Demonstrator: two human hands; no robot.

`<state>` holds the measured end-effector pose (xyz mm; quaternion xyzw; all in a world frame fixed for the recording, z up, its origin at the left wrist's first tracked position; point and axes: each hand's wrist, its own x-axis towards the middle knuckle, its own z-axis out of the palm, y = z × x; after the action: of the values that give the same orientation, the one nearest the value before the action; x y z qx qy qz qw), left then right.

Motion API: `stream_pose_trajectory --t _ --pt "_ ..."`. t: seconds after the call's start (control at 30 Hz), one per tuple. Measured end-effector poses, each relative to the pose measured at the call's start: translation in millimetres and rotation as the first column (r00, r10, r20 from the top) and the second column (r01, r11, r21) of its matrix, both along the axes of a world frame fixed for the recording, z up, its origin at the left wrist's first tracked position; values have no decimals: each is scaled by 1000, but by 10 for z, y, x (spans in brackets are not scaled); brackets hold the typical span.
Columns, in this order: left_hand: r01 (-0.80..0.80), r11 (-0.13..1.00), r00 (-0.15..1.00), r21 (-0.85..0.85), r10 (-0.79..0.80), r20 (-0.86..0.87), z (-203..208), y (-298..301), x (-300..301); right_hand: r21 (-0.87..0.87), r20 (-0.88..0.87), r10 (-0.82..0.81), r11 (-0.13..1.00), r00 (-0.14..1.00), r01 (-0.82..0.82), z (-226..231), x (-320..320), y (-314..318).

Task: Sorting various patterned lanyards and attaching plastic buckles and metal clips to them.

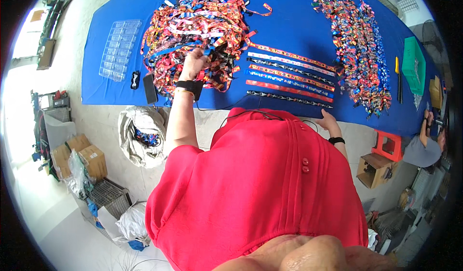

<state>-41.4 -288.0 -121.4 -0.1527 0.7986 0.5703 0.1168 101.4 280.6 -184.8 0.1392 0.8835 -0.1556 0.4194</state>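
A large tangled heap of printed straps, which look like lanyards, covers the left middle of the blue table. My left hand reaches into its near side, fingers curled down on the straps beside a dark blue end; the fingertips are partly hidden. To the right of the heap, several straps lie straight, side by side in rows, among them a red strap and a black-and-white strap nearest me. My right hand is at the table's front edge by that strap's right end, fingers apart, with nothing visible in it.
A long bundle of straps lies on the right of the blue table, with a green bin beyond. On the left are a clear compartment tray and a phone. A white sack and a red stool stand below.
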Motion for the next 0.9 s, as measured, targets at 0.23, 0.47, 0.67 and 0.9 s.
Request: stream_pose_trajectory --t 0.23,0.47,0.67,0.9 --pt "-261 924 929 281 319 -188 418 -450 250 30 -22 45 999 999 -44 -87 20 7" --pt "-418 740 735 527 616 -282 708 -749 438 117 7 73 990 997 -74 -96 28 -48" --pt "-379 729 727 571 616 -303 879 -737 562 172 44 55 983 998 -62 53 -20 -179" --pt "-164 881 879 444 335 -339 1029 -134 478 80 -101 -27 996 994 35 -88 119 -11"
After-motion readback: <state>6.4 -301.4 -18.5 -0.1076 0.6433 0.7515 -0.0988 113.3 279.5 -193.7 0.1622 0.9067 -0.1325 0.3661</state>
